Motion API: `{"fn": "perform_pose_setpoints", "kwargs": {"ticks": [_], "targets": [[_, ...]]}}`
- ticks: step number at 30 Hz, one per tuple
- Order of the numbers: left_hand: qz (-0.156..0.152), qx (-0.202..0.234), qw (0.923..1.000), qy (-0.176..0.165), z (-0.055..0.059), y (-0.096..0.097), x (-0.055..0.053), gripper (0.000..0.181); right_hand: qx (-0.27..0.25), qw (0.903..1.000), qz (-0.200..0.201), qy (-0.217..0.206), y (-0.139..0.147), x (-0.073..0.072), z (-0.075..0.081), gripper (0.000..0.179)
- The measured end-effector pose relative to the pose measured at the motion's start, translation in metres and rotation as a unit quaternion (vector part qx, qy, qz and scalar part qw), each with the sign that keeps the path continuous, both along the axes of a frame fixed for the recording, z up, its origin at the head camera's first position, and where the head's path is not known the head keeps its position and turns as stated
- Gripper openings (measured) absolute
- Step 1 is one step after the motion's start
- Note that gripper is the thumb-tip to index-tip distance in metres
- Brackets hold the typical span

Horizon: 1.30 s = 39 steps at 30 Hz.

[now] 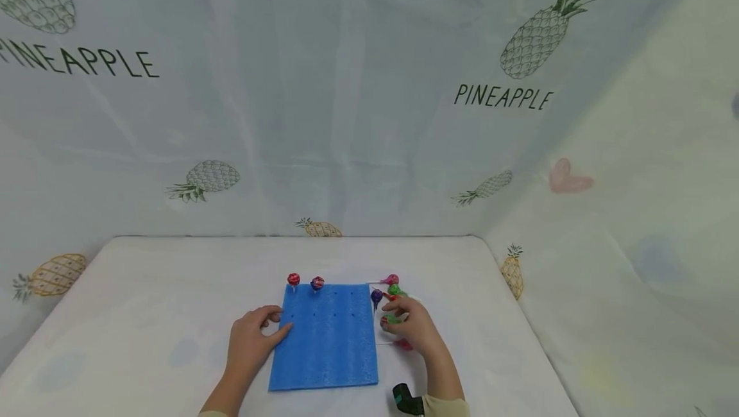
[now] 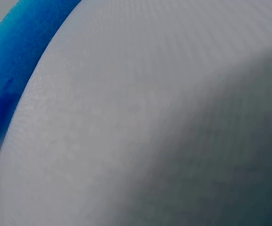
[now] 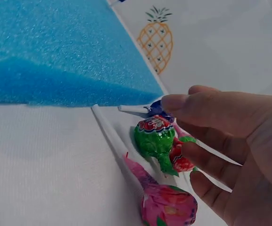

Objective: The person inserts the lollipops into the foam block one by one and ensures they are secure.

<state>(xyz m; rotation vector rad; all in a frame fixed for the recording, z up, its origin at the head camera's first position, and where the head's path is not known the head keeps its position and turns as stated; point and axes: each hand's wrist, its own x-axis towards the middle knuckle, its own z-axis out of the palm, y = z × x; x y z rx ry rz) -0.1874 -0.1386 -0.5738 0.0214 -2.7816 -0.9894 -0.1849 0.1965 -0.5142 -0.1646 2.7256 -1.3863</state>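
A blue foam board (image 1: 329, 346) with rows of small holes lies on the white table. Two red-topped lollipops stand at its far edge, one at the corner (image 1: 294, 280) and one beside it (image 1: 317, 283). My left hand (image 1: 249, 340) touches the board's left edge with thumb and fingers spread apart. On the right, my right hand (image 1: 417, 326) hovers over loose lollipops, fingers loosely bent. Near its thumb are a green-wrapped lollipop (image 3: 154, 139) and a purple one (image 3: 158, 111), partly hidden by the thumb. A pink lollipop (image 3: 168, 202) lies closer to the right wrist camera.
More lollipops lie by the board's right edge: a pink one (image 1: 392, 280), a green one (image 1: 395, 290) and a purple one (image 1: 377, 296). A black device (image 1: 407, 399) sits at the right wrist. Pineapple-printed cloth (image 1: 346, 115) hangs behind the table (image 1: 173, 289).
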Motion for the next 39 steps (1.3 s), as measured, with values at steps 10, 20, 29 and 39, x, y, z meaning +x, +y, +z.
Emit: {"fn": "perform_pose_setpoints", "kwargs": {"ticks": [10, 20, 29, 39], "targets": [[-0.002, 0.005, 1.0000, -0.003, -0.001, 0.000, -0.002, 0.041, 0.003, 0.9999, 0.014, 0.007, -0.002, 0.001, -0.010, 0.030], [-0.001, 0.007, 1.0000, 0.006, 0.002, 0.001, -0.001, 0.040, 0.020, 0.9998, -0.007, 0.002, -0.005, 0.000, -0.018, 0.031], [-0.011, 0.016, 0.9997, 0.011, 0.005, 0.000, -0.002, 0.042, 0.024, 0.9996, -0.015, 0.000, -0.005, -0.004, -0.017, 0.028], [-0.011, 0.016, 0.9997, 0.017, 0.001, -0.001, -0.001, 0.042, 0.004, 0.9993, -0.022, -0.028, -0.007, -0.007, -0.017, 0.024]]}}
